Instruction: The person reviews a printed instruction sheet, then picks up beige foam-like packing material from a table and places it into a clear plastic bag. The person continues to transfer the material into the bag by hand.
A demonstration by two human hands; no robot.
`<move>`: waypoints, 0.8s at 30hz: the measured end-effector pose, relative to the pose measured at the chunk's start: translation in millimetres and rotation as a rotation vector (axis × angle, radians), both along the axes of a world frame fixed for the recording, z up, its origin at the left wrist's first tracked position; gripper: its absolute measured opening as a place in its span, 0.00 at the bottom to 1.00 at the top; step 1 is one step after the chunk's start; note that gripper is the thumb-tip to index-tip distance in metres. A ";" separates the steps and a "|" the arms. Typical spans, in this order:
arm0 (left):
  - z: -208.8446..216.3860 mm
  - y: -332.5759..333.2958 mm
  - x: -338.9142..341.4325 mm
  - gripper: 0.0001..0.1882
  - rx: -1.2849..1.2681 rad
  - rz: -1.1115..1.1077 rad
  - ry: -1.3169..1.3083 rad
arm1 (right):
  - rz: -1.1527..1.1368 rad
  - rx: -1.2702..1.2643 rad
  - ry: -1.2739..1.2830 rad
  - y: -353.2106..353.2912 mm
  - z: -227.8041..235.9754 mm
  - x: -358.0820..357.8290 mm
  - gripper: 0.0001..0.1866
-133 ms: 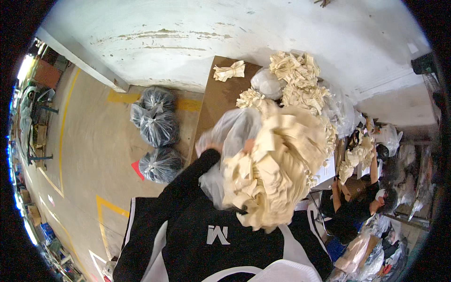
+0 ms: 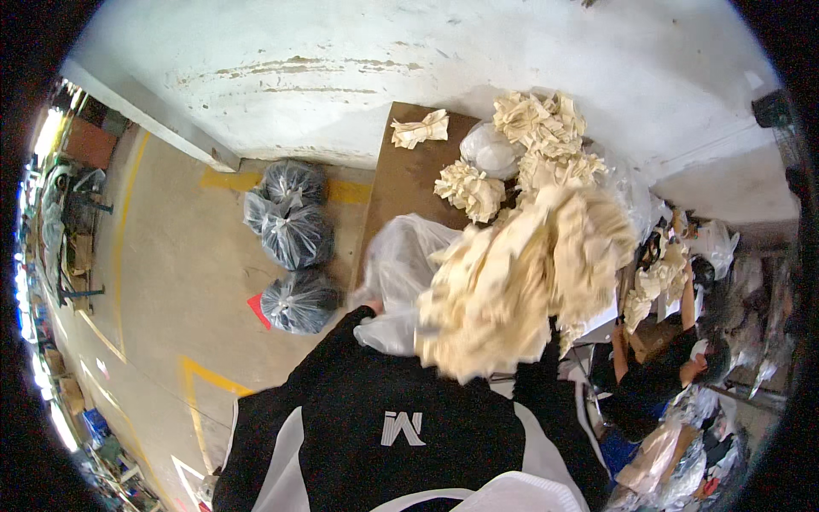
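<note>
1. The left grip (image 2: 373, 307) appeared closed on the near left edge of a clear plastic bag (image 2: 405, 247), its fingers partly lost in the film; that hold probably kept the thin bag from slumping.
2. The right grip was out of sight: the right sleeve (image 2: 537, 380) ran up behind a large cream bundle (image 2: 512, 290), so its state could not be told.
3. The bundle, blurred, was to the right of the left grip and overlapped the bag in view; the right arm perhaps bore its weight.
4. Beyond the left grip, a brown worktop (image 2: 409, 175) carried 2 loose cream clumps (image 2: 471, 189), a whitish bag (image 2: 490, 152) and a cream heap (image 2: 537, 119), the heap likely propped by the wall (image 2: 281, 111).
5. Left of the left grip, 3 dark bags (image 2: 299, 300) sat on the floor (image 2: 196, 282), their gathered tops presumably keeping the contents in.
</note>
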State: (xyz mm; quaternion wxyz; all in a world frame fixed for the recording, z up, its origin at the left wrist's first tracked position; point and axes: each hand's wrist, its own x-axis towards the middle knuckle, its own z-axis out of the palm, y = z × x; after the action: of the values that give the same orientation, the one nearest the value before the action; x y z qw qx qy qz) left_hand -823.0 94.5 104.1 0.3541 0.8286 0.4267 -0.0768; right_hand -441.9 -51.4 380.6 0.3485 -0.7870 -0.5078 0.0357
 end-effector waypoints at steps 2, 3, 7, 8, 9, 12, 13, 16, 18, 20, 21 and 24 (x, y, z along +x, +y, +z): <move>-1.2 14.4 -39.5 0.46 0.025 0.187 -0.129 | 0.098 -0.002 -0.229 35.7 -19.8 19.2 0.22; 1.7 20.1 -61.9 0.47 0.048 0.302 -0.214 | 0.145 0.026 -0.358 54.1 -26.9 29.2 0.22; 46.3 45.8 -125.5 0.51 0.050 0.686 -0.668 | 0.133 0.238 -0.369 121.0 -25.0 45.5 0.22; 79.7 54.2 -125.2 0.52 -0.100 0.838 -0.796 | 0.097 0.255 -0.002 143.9 -22.0 39.0 0.23; 113.2 57.6 -126.3 0.53 -0.251 0.997 -0.916 | 0.049 0.365 0.433 170.1 -17.9 31.1 0.25; 215.3 52.8 -108.6 0.49 -0.391 0.937 -1.165 | -0.173 0.422 0.642 224.8 -65.9 33.0 0.42; 227.0 56.5 -112.5 0.47 -0.446 0.815 -1.255 | -0.308 0.315 0.649 238.6 -109.9 48.6 0.50; 296.2 50.9 -84.6 0.43 -0.653 0.741 -1.340 | -0.590 -0.275 0.749 235.6 -192.7 40.7 0.61; 331.2 37.2 -65.6 0.44 -0.551 0.698 -1.205 | -0.674 -0.203 0.812 247.5 -194.2 31.8 0.63; 354.6 25.2 -48.7 0.46 -0.526 0.615 -1.115 | -0.659 -0.258 0.864 248.8 -183.9 27.3 0.63; 362.7 19.2 -38.8 0.47 -0.554 0.622 -1.082 | -0.660 -0.324 0.868 250.6 -188.5 36.8 0.63; 371.3 11.9 -16.1 0.49 -0.627 0.529 -1.108 | -0.905 -0.329 0.400 251.6 -196.4 22.5 0.57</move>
State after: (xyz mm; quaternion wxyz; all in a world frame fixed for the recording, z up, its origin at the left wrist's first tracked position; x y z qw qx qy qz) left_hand -839.1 106.3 475.4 0.7500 0.4720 0.3283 0.3272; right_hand -419.4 200.2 184.3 0.2910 -0.9499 -0.0278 0.1105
